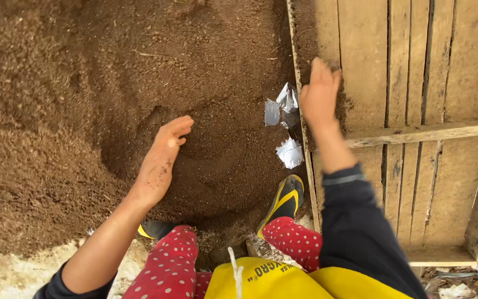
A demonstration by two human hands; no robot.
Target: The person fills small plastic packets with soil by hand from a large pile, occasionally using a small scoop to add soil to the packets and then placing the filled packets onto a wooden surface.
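My left hand [160, 160] rests edge-on in a hollow of the big brown soil heap [84, 83], fingers together and slightly curled, holding nothing that I can see. My right hand [319, 94] reaches up over the edge of a wooden slatted frame [416, 83], fingers bunched and dusted with soil; whether it holds soil I cannot tell. Crumpled silvery plastic scraps [283, 108] lie on the soil just left of that hand, and another scrap [290, 152] lies below them.
A yellow sack [266, 279] sits open between my knees at the bottom edge. My feet in black and yellow shoes [284, 202] stand in the soil. Pale concrete floor [6, 274] shows at the lower left. Debris lies at the lower right.
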